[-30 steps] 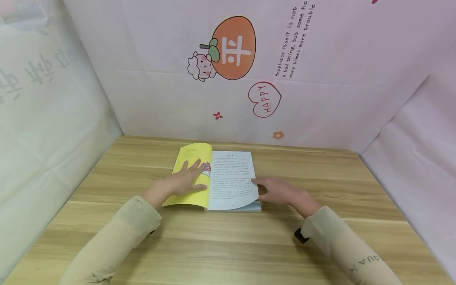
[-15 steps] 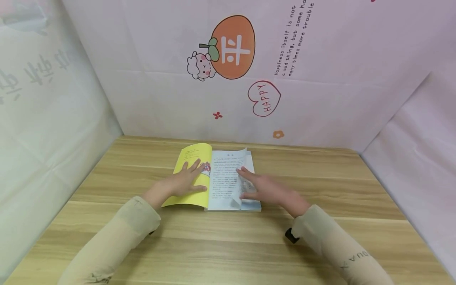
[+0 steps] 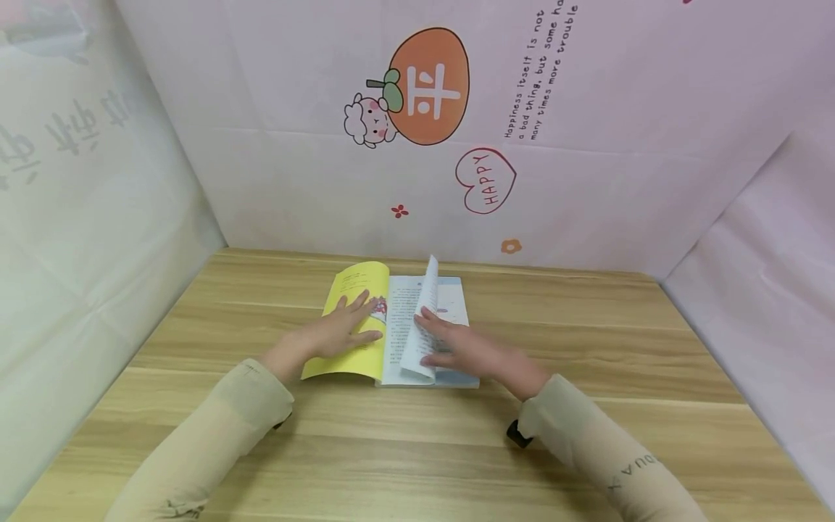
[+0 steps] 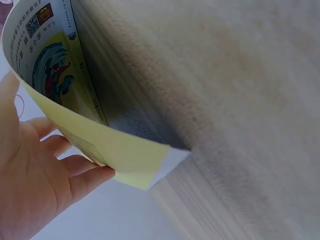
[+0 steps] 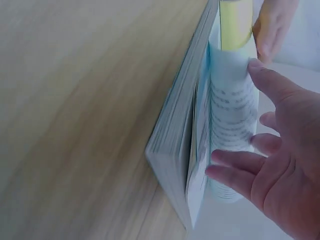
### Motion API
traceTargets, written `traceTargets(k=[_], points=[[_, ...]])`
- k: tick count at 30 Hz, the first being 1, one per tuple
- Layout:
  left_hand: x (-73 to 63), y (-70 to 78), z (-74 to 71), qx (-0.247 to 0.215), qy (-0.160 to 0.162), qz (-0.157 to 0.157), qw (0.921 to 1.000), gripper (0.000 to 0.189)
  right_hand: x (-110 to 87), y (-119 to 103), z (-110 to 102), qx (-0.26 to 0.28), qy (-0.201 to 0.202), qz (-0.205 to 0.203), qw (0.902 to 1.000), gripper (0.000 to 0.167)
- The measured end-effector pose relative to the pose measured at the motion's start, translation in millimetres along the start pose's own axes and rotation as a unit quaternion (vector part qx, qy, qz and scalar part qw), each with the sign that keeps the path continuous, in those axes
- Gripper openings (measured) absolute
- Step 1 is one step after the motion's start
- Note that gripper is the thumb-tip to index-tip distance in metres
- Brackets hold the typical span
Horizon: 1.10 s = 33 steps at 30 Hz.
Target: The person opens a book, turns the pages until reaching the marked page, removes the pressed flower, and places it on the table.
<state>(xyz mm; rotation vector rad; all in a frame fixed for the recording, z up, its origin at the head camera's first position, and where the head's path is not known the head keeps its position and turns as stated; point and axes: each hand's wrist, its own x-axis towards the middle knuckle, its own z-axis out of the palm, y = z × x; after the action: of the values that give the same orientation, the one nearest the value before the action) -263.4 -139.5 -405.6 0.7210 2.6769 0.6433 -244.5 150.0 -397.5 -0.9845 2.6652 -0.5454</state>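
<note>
An open paperback book [image 3: 457, 297] lies on the wooden table. My left hand [image 3: 335, 332] rests with spread fingers on its bright yellow left leaf [image 3: 357, 279]. From the left wrist view, that yellow leaf [image 4: 120, 147] curves up off the table, with a QR code and a colourful picture on its other face. My right hand [image 3: 466, 348] is at a printed white page [image 3: 420, 341] that stands raised and curled toward the left. In the right wrist view, the extended fingers of the right hand [image 5: 280, 150] press against that bowed page [image 5: 232, 105], above the thick page block [image 5: 185, 115].
Wood-grain tabletop [image 3: 404, 449] surrounds the book. Behind it rises a white wall sheet [image 3: 293, 196] with cartoon prints, and similar white sheets close off the left and right sides.
My right hand has moved left from the book's right edge, lifting the white page and curling it over toward the left. The left hand stays on the yellow leaf.
</note>
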Motion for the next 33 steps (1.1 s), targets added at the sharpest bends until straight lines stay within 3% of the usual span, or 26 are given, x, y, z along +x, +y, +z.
traceTargets(k=[9,17,22,30,33], points=[[2.1,-0.1,-3.7,-0.056,0.040,0.014,0.9975,0.084,10.8,-14.6,6.5,0.026,0.002,-0.063,0.9977,0.074],[3.7,7.0,-4.4,-0.024,0.093,0.029,0.9950,0.076,18.5,-28.4,9.5,0.017,-0.032,-0.071,0.9968,0.068],[5.4,10.9,-4.5,0.012,0.080,0.012,0.9966,0.061,23.9,-34.3,13.8,0.010,-0.041,-0.072,0.9965,0.066],[5.7,12.9,-0.2,0.075,0.022,-0.001,0.9969,0.054,24.7,-37.0,16.8,0.003,-0.052,-0.067,0.9964,0.064],[4.1,11.1,0.4,0.079,0.028,-0.001,0.9965,0.055,21.0,-33.1,15.2,-0.002,-0.055,-0.064,0.9965,0.065]])
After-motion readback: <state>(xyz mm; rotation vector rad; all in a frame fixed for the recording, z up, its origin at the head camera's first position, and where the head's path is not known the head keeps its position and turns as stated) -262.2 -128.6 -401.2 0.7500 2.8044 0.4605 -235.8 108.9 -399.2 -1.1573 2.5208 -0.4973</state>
